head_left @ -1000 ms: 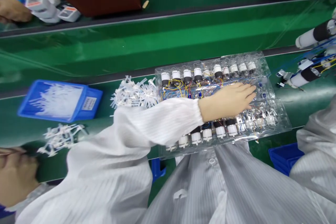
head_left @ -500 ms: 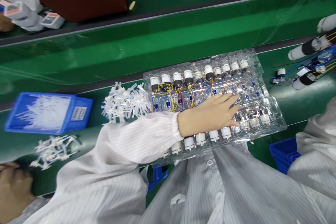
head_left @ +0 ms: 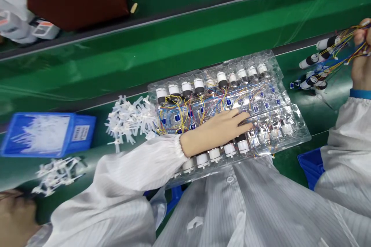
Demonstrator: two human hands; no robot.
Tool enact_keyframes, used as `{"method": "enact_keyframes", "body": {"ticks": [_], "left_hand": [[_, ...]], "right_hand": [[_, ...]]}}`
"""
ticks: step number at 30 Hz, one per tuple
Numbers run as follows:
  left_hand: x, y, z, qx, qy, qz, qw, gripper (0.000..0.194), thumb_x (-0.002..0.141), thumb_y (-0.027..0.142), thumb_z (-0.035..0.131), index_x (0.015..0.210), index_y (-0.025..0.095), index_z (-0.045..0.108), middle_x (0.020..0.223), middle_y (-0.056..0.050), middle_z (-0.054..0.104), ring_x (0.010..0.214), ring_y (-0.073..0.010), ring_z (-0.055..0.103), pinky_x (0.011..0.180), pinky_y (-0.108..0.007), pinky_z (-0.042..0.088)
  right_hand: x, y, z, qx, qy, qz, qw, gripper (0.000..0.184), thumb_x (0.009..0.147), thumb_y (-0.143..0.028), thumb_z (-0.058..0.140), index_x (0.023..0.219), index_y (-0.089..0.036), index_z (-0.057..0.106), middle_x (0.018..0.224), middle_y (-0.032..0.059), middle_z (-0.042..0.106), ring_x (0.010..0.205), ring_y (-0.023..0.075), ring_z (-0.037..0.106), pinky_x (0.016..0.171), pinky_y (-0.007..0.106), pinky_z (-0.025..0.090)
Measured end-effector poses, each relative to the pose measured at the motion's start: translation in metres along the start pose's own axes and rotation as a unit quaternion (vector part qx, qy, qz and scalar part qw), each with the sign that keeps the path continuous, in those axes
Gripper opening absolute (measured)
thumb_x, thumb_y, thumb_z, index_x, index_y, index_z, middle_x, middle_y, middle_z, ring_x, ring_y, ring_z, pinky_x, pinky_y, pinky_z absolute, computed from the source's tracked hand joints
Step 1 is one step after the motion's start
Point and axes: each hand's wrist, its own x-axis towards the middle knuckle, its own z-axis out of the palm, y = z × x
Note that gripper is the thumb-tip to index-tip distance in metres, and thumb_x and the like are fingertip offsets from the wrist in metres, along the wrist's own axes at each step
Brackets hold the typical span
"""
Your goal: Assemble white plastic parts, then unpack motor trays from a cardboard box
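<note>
My left hand (head_left: 218, 128) lies palm down over the middle of a clear plastic tray (head_left: 294, 135), its fingers apart and nothing visible in them. In the tray's pockets sit two rows of small white-and-black cylindrical motors (head_left: 222, 80), with coloured wires and small blue boards (head_left: 228, 102) between the rows. At the right edge, my right hand (head_left: 362, 48), cut off by the frame, is closed around a bundle of coloured wires (head_left: 346, 56). Those wires run to several white-and-black motors (head_left: 310, 61) bunched right of the tray. A blue band circles my right wrist.
Left of the tray lies a pile of white plastic pieces (head_left: 130, 117). Beyond it are a blue bin (head_left: 82, 133) holding similar pieces and a smaller pile (head_left: 58, 173). Another person's hand (head_left: 17, 216) is at lower left. A raised shelf carries a brown box (head_left: 75, 0).
My right hand has come into view at the right, gripping wires; the motors there have shifted left. My left hand has drawn back leftward over the tray. The view has also shifted.
</note>
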Motion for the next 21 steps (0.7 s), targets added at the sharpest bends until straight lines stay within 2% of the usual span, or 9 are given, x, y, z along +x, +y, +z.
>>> {"method": "enact_keyframes", "body": {"ticks": [2,3,8,11,14,17,21], "left_hand": [[-0.001,0.000,0.001,-0.004,0.007,0.016,1.000,0.028,0.096,0.007,0.049,0.120,0.017,0.061,0.122,-0.010,0.065,0.093,-0.0175,0.060,0.073,-0.027,0.051],[-0.001,0.000,0.002,-0.005,0.011,0.024,1.000,0.026,0.097,0.008,0.049,0.118,0.017,0.061,0.123,-0.009,0.065,0.092,-0.0169,0.061,0.071,-0.027,0.051],[-0.005,0.000,0.009,0.014,0.018,0.034,0.999,0.026,0.100,0.013,0.043,0.120,0.018,0.058,0.127,-0.011,0.065,0.085,-0.0130,0.066,0.070,-0.024,0.054],[-0.008,0.000,0.009,0.017,0.009,0.019,1.000,0.032,0.101,0.013,0.036,0.127,0.019,0.054,0.131,-0.012,0.063,0.083,-0.0129,0.069,0.068,-0.024,0.054],[-0.011,0.001,0.006,0.018,0.013,0.008,1.000,0.037,0.101,0.010,0.033,0.131,0.019,0.052,0.137,-0.014,0.061,0.088,-0.0148,0.070,0.070,-0.025,0.054],[-0.015,0.004,0.001,0.018,0.011,0.000,1.000,0.044,0.099,0.007,0.032,0.137,0.021,0.048,0.146,-0.014,0.054,0.096,-0.0166,0.069,0.077,-0.027,0.055],[-0.019,0.009,-0.003,-0.030,-0.008,-0.051,0.998,0.062,0.097,0.005,0.035,0.152,0.034,0.031,0.162,-0.012,0.033,0.103,-0.0164,0.066,0.088,-0.029,0.053]], "right_hand": [[-0.003,0.005,0.006,-0.011,0.048,-0.014,0.999,0.017,0.088,-0.041,0.061,0.099,-0.031,0.052,0.111,0.0141,0.064,0.106,0.0299,0.063,0.098,0.061,0.053],[-0.005,0.008,0.009,-0.027,0.049,-0.014,0.998,0.019,0.088,-0.043,0.062,0.098,-0.030,0.053,0.111,0.0154,0.065,0.102,0.0303,0.064,0.096,0.062,0.053],[-0.008,0.039,0.013,-0.101,0.005,-0.027,0.995,0.040,0.093,-0.059,0.052,0.109,-0.022,0.050,0.117,0.0262,0.062,0.099,0.0342,0.065,0.091,0.068,0.053],[-0.006,0.056,0.010,-0.130,-0.054,-0.035,0.989,0.044,0.098,-0.059,0.041,0.121,-0.022,0.047,0.124,0.0261,0.060,0.105,0.0343,0.063,0.094,0.065,0.053],[-0.003,0.064,0.009,-0.139,-0.070,-0.008,0.988,0.043,0.098,-0.057,0.042,0.123,-0.022,0.048,0.123,0.0246,0.061,0.104,0.0318,0.064,0.094,0.063,0.055],[0.000,0.065,0.012,-0.120,-0.014,0.049,0.991,0.042,0.092,-0.055,0.052,0.115,-0.020,0.052,0.118,0.0250,0.064,0.098,0.0307,0.066,0.093,0.061,0.056],[0.005,0.066,0.014,-0.156,0.033,0.110,0.981,0.041,0.088,-0.056,0.055,0.110,-0.021,0.056,0.109,0.0241,0.067,0.091,0.0294,0.067,0.088,0.057,0.058]]}}
